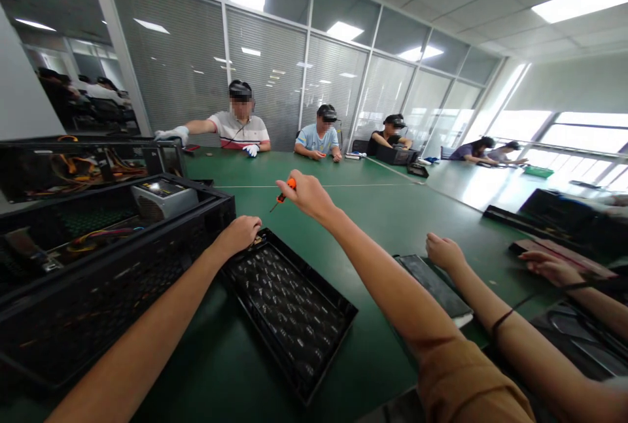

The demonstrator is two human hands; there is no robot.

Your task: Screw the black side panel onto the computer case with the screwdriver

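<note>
My right hand (310, 195) is raised over the green table, its fingers closed round the orange handle of a screwdriver (280, 199). The thin shaft points down and left, apart from anything below it. My left hand (241, 235) is closed at the far left corner of a black computer case panel (289, 305), gripping its edge; the fingertips are partly hidden. The panel lies with its hollow side up and has a patterned inner face. A small light-coloured part (260, 238) sits at its far end, beside my left fingers.
An opened black computer case (122, 266) with a silver power supply (164, 197) and cables stands at left, another case (83, 165) behind it. To the right are a co-worker's hands (444, 252) and a dark notebook (432, 289). Several people sit across the green table (373, 214).
</note>
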